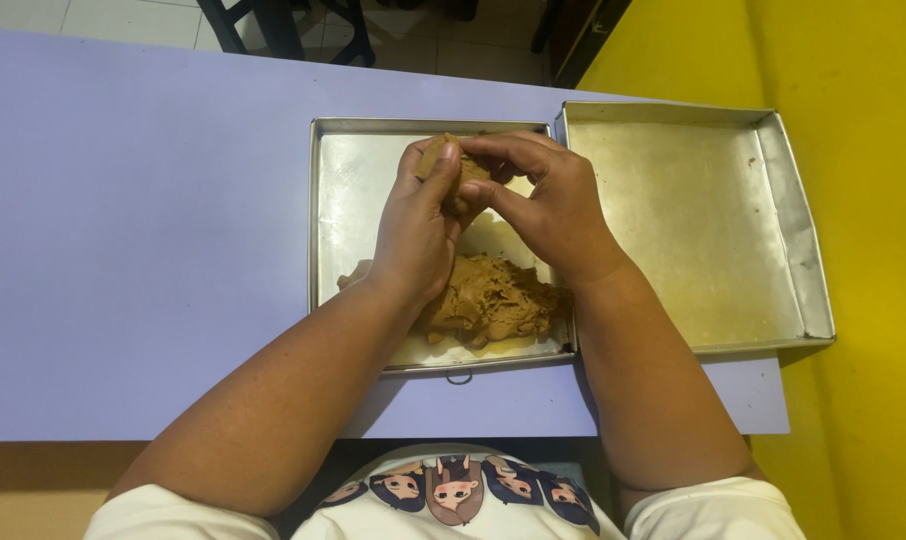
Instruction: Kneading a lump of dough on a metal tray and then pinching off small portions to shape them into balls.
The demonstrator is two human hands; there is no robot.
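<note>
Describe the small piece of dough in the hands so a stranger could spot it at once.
On the pale purple table two metal trays sit side by side; look at the left tray. Above it, the left hand and right hand pinch a small brown piece of dough. Unlike the big dough heap lying in the tray, it is held up in the fingers.

Single head-worn view, steeply down, close over the table (123,250)

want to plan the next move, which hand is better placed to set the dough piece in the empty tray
Right hand: it lies next to the empty tray, already touching the dough piece. The left hand is farther away.
</note>
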